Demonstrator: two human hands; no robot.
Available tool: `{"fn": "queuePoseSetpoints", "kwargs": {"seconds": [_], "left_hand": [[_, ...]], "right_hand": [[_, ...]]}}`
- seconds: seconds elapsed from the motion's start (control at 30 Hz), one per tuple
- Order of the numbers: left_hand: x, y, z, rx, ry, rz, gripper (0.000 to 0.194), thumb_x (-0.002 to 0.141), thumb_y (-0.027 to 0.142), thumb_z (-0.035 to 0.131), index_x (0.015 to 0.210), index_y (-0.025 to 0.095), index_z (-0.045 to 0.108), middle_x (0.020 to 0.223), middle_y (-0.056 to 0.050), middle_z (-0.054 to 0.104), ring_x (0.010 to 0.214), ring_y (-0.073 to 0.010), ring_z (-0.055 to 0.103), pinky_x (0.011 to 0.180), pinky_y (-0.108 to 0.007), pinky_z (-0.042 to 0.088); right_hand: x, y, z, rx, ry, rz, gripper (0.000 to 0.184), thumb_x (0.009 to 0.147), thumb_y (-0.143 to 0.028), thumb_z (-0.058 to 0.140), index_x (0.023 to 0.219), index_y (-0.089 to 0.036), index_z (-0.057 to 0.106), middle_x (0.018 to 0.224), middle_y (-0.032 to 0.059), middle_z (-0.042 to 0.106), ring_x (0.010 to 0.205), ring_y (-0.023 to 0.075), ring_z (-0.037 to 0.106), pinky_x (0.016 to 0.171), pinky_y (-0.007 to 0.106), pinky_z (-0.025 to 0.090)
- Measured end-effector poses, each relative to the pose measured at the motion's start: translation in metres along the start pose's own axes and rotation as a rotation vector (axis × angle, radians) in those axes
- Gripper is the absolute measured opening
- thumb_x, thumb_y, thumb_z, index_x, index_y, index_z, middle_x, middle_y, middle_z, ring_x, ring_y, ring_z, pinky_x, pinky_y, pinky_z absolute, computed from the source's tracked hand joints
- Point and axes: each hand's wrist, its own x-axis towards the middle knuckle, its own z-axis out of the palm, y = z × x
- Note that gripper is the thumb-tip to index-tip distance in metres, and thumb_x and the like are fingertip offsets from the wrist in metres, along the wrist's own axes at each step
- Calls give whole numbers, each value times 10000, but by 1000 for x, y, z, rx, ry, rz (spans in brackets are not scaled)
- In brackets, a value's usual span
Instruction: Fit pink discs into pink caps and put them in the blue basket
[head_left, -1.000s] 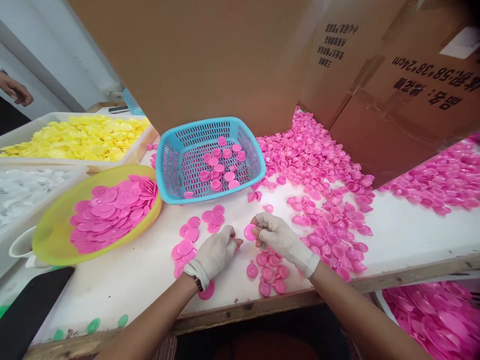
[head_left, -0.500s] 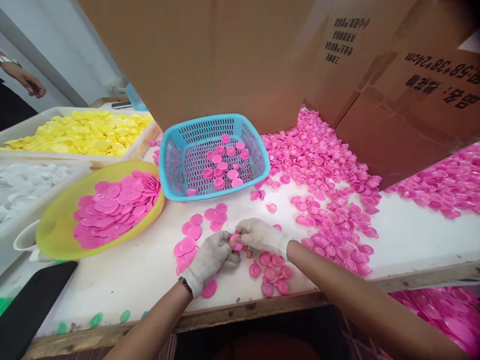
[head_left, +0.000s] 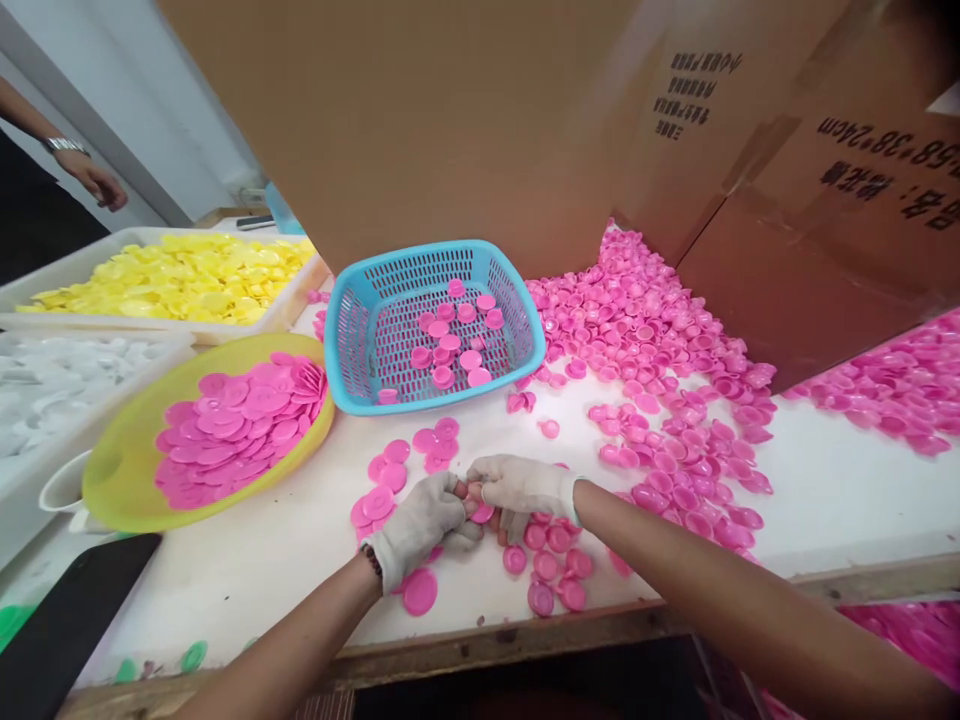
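Both hands wear pale gloves with bare fingertips and meet over the white table. My left hand [head_left: 429, 522] and my right hand [head_left: 521, 487] are closed together on a small pink plastic piece [head_left: 482, 512], partly hidden by the fingers. Flat pink discs [head_left: 377, 503] lie loose beside and under my left hand. Small pink cups [head_left: 546, 566] with rims sit in a group just below my right hand. Beyond the hands stands a blue plastic basket [head_left: 341, 390] holding several joined pink pieces [head_left: 444, 343].
A yellow bowl [head_left: 112, 505] of pink discs stands left, near a black phone-like slab [head_left: 82, 620]. Trays of yellow pieces [head_left: 172, 280] and white pieces [head_left: 67, 380] lie behind. Pink cups [head_left: 637, 310] are heaped against cardboard boxes [head_left: 450, 130]. Another person's hand [head_left: 97, 182] shows far left.
The view has shifted slightly, so most things sit a little lower and further right. My hands stay together on the pink piece, its visible face now tilted differently.
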Motion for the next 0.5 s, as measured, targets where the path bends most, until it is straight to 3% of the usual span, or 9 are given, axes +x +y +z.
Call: {"fn": "queuePoseSetpoints", "kwargs": {"seconds": [0.1,0.2,0.4,0.5], "left_hand": [[0,0,3,48,45,3,329,642,321,686,792,155,446,565,-16,607,486,-137,595,461,-236,471],[-2,3,5,96,50,-3,352,635,354,693,781,162,437,539,-2,592,453,-125,569,431,-221,441],[-5,4,1,140,-8,37,411,596,371,734,758,178,410,527,26,571,433,-96,523,401,-184,366],[-1,3,-1,115,-41,15,406,593,354,726,746,190,387,515,38,560,434,-98,519,407,-192,375]], "right_hand": [[7,1,4,-81,104,14,80,870,-152,428,907,-187,490,645,-29,562,373,57,525,421,172,454],[6,-2,6,-67,105,44,75,876,-155,431,909,-181,492,612,-31,559,392,60,537,447,165,463],[-9,5,4,119,-72,22,82,912,-158,365,963,-202,412,575,-39,576,460,104,608,506,223,516],[-11,8,1,163,-89,23,111,899,-121,373,969,-202,402,567,-40,580,454,110,609,502,237,519]]}}
